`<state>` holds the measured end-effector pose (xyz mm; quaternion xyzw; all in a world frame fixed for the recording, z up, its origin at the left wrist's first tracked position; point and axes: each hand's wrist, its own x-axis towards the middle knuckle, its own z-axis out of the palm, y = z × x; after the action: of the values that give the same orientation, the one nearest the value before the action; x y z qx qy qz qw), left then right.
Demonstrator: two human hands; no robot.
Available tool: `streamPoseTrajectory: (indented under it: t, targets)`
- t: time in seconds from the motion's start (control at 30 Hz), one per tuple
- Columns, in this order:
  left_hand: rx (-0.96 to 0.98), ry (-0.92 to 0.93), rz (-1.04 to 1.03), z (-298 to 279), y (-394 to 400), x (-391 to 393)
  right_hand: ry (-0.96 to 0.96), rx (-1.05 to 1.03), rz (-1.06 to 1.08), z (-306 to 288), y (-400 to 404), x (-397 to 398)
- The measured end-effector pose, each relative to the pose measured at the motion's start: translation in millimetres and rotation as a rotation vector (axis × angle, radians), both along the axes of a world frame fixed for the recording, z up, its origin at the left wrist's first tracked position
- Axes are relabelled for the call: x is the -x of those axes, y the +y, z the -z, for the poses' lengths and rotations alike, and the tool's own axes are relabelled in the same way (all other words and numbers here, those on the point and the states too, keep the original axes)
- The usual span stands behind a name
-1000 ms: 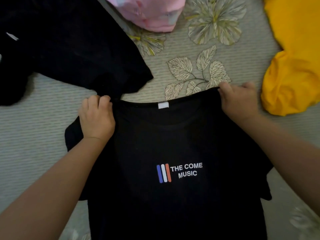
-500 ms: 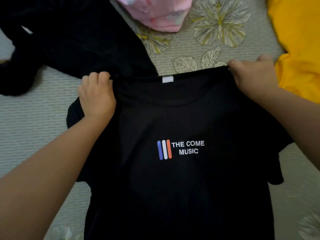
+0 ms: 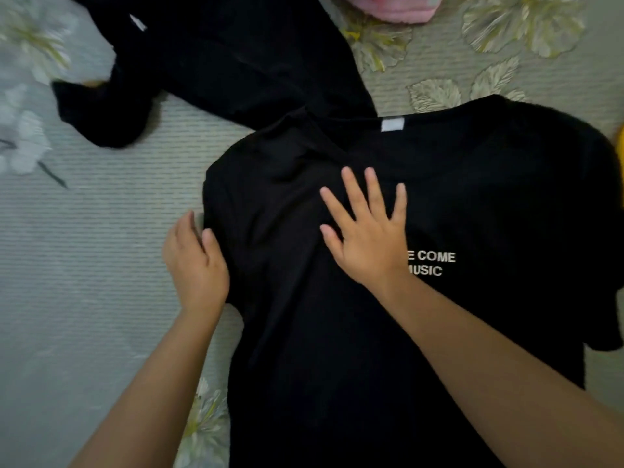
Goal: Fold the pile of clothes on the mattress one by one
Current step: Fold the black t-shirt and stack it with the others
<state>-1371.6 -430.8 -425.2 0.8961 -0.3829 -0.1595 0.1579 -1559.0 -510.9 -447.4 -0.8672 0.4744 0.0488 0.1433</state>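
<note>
**Hands leave the collar for the shirt's left side**

Half a second ago both hands pinched the shoulders of the black T-shirt (image 3: 388, 332) beside the collar; now they have let go and come down onto its left half, and the view has swung left, so the shirt fills the right of the frame. The right hand (image 3: 366, 236) lies flat on the chest with fingers straight and spread wide, its wrist covering the start of the white print, of which "E COME" and "MUSIC" remain readable. The left hand (image 3: 196, 265) is at the edge of the left sleeve, thumb on top of the fabric and fingers curled at the hem, holding that edge. The shirt lies front up on the mattress (image 3: 84, 265), white neck label (image 3: 392, 124) at the far side, the cloth near the left shoulder rumpled.

Beyond the collar another black garment (image 3: 219, 65) lies spread, its near edge touching or overlapping the shirt's shoulder. A pink garment (image 3: 395, 6) shows at the top edge, and a sliver of yellow cloth (image 3: 620, 138) at the right edge. The mattress cover is grey-green with pale leaf and flower prints.
</note>
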Motion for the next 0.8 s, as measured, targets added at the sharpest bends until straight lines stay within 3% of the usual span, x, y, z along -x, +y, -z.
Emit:
streamPoseTrajectory:
  t: [0.2, 0.3, 0.37, 0.47, 0.53, 0.67, 0.8]
  targets:
    - [-0.143, 0.155, -0.2, 0, -9, -18, 0.047, 0.075, 0.007, 4, 0, -3]
    - [-0.217, 0.237, -0.096, -2, -21, -20, 0.07, 0.081, 0.018, 4, 0, -4]
    - [-0.111, 0.237, -0.13, -9, -26, -28, 0.067, 0.078, 0.025, 3, 0, -5]
    - [0.17, 0.092, -0.386, -22, -27, -49, 0.046, 0.043, 0.043, 0, 0, -9]
    - [0.246, 0.048, -0.482, -22, -21, -57, 0.024, 0.013, 0.059, -1, 0, -11]
    - [0.079, 0.124, -0.608, -5, -4, -54, 0.016, -0.013, 0.088, -2, 1, -12]
    - [0.0, 0.185, -0.578, 2, -1, -53, 0.034, -0.014, 0.101, -1, 2, -13]
